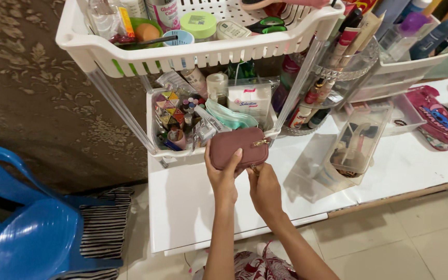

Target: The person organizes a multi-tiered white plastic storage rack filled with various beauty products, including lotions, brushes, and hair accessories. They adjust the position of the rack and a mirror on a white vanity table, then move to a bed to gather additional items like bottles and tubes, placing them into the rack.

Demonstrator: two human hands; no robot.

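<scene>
You hold a small mauve pouch in both hands, its long axis running across your view, left to right, with a slight tilt so the right end sits a little higher. It is a rounded rectangle of soft, matte, leather-like material, with a gold zipper pull hanging near its upper right corner. Your left hand closes on the pouch from below, thumb up over the front face near the lower left, fingers behind. Your right hand pinches narrowly at the bottom edge, just right of your left; what it pinches there is too small to tell.

Directly behind your grip sits a white plastic bin, crowded with small bottles, a pale green face mask, a white carton and a tray of coloured triangular pieces. Above that, a white slotted basket stands on clear legs and holds jars and round lids. To the right of your grip, a clear acrylic organiser leans on the white table. Far left and below, a glossy blue plastic chair stands beside a striped cloth.
</scene>
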